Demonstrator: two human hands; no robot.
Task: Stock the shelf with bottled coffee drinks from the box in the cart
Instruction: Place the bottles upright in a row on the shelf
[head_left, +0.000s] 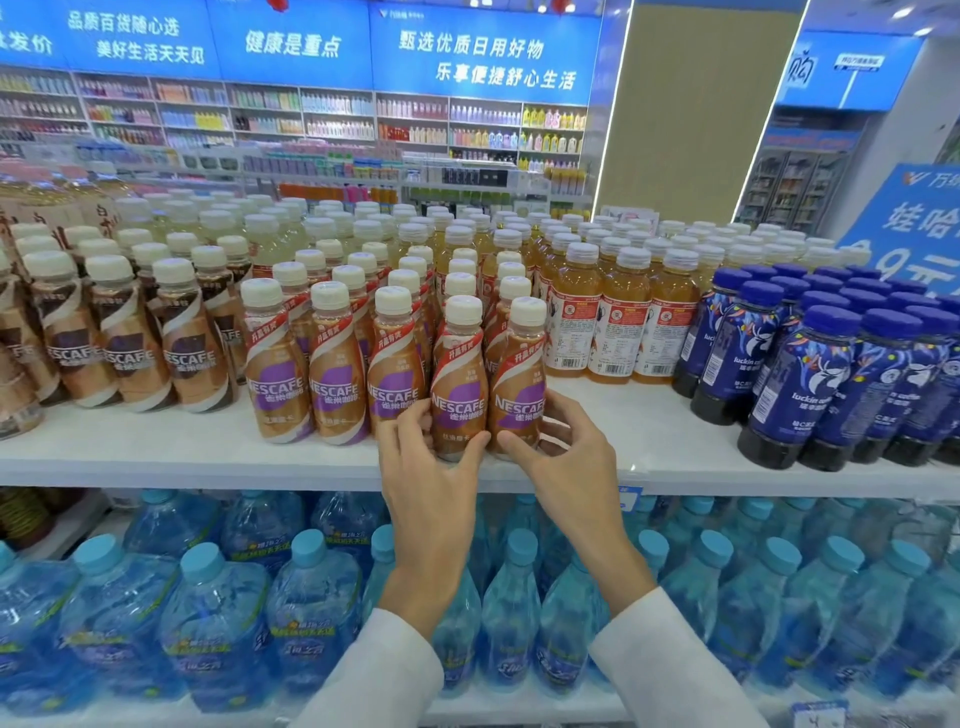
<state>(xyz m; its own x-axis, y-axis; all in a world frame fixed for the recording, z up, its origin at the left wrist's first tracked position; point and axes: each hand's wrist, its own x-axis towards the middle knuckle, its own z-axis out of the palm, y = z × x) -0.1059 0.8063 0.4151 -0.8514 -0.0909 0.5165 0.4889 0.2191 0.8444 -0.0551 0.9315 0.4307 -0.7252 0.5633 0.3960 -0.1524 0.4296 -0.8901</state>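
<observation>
Purple-labelled coffee bottles (337, 374) stand five abreast; left hand (431, 467) and right hand (566, 457) each grip one.

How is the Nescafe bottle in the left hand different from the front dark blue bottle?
The Nescafe bottle has a cream cap; the blue bottle has a blue cap. The Nescafe bottle's wrap is tan with purple; the blue bottle's is dark blue with a white deer. The left hand holds the Nescafe bottle, the right hand its neighbour; nothing touches the blue bottle. Both stand upright on the white shelf.
</observation>
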